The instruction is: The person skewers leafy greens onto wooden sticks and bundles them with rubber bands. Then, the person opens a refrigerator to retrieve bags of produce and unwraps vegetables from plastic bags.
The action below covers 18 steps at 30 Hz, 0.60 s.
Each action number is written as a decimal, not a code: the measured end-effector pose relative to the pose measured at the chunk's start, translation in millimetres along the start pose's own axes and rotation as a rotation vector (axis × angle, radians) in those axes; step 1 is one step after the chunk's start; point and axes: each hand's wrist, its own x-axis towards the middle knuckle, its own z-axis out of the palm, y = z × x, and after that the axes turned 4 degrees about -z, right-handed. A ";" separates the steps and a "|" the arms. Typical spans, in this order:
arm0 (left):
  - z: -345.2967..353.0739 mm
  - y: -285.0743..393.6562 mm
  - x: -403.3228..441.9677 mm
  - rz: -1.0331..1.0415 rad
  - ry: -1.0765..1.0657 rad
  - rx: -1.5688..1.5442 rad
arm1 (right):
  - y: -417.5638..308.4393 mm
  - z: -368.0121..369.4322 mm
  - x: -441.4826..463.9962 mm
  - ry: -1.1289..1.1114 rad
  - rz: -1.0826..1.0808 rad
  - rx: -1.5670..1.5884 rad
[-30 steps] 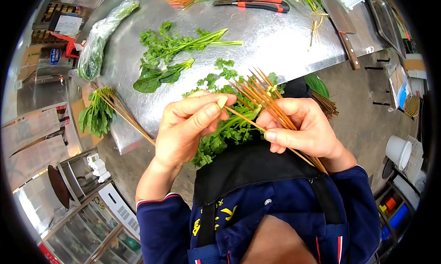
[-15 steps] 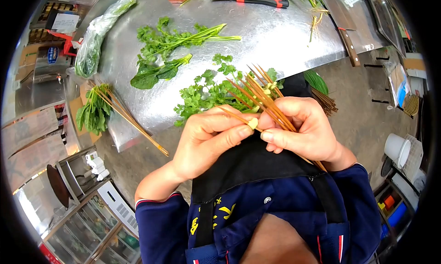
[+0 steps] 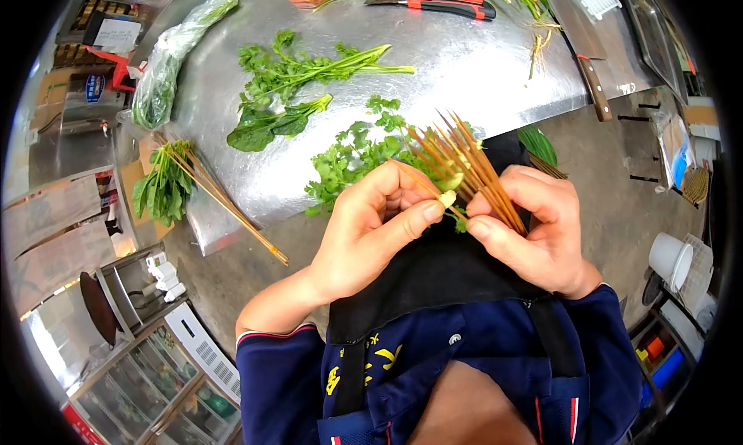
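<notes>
In my left hand a small pale green stem piece is pinched between thumb and fingers, with a thin wooden skewer passing at it. My right hand is closed round a bundle of brown skewers, whose tips point up and left. Pale green pieces sit on some skewers. Leafy coriander lies just beyond my hands, at the metal table's near edge. Farther back on the metal table rest another coriander bunch and a dark green leafy sprig.
A red and black cutter lies at the back. The cleaver's wooden handle reaches over the right edge. At left are bagged greens and skewers with leaves. A white bucket stands at the right.
My left hand has moved right with the pale piece, up to the skewers. My right hand has turned, and the bundle in it now stands more upright.
</notes>
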 end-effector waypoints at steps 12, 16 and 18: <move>-90.6 -4.0 135.9 0.426 0.590 1.142 | 17.7 -10.3 0.1 -0.134 0.457 0.809; -93.7 -27.9 180.9 0.554 0.595 1.436 | 14.3 -12.0 0.8 -0.154 0.453 0.765; -93.0 -27.4 183.8 0.532 0.597 1.502 | 15.4 -14.1 -0.4 -0.138 0.457 0.758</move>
